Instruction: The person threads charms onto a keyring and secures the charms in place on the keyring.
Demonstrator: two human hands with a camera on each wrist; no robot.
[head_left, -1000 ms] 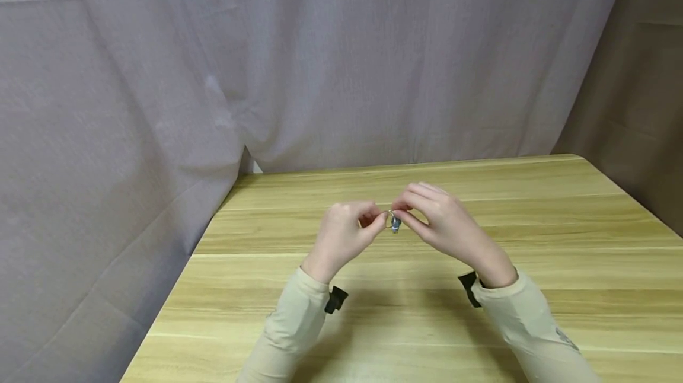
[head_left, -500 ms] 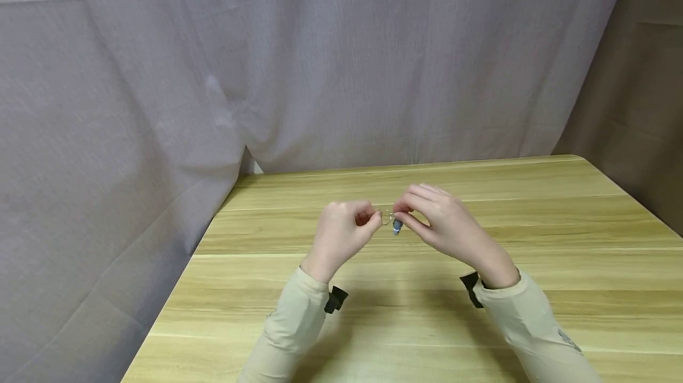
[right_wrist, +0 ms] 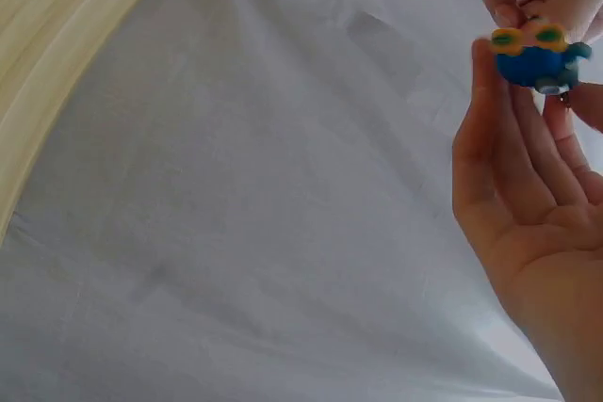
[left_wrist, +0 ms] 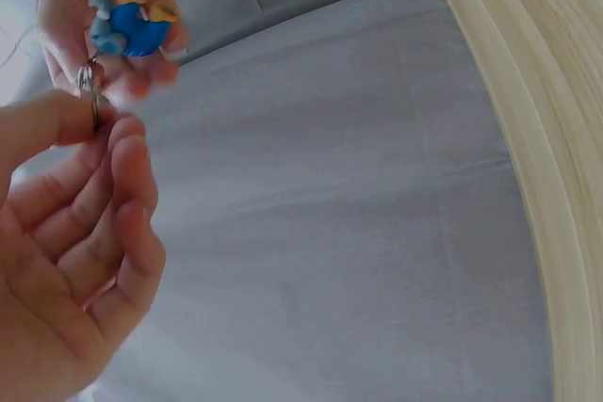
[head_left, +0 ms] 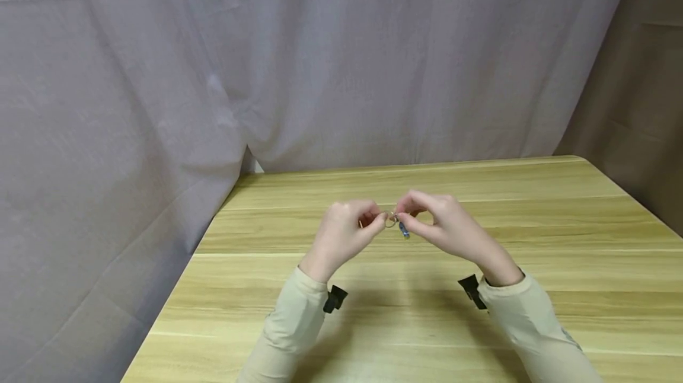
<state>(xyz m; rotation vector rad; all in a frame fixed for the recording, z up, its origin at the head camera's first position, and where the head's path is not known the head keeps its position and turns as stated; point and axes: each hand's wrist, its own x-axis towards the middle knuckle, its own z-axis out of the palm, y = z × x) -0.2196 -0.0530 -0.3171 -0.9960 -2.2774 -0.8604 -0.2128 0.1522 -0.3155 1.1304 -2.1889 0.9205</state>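
Above the table, both hands hold a small keychain between them. Its blue figure [left_wrist: 139, 33] has orange and green parts and light-blue ends; it dangles below the right fingertips in the head view. My left hand [head_left: 344, 232] pinches the metal ring [head_left: 390, 219] between thumb and index finger, the other fingers curled loosely. My right hand [head_left: 448, 229] pinches the keychain at the link between ring and figure. In the right wrist view the figure [right_wrist: 530, 65] sits by the right thumb, and the exact grip is partly hidden.
A wood-grain table [head_left: 277, 335] lies beneath the hands. Grey cloth [head_left: 341, 63] hangs behind it and to the left, with a brownish cloth [head_left: 635, 74] on the right. Dark wrist-camera mounts [head_left: 335, 299] stick out from the sleeves.
The blue figure has swung slightly right and tilted. My right hand has shifted a little down and right, its fingers bent differently. The left hand moved slightly left, then back.
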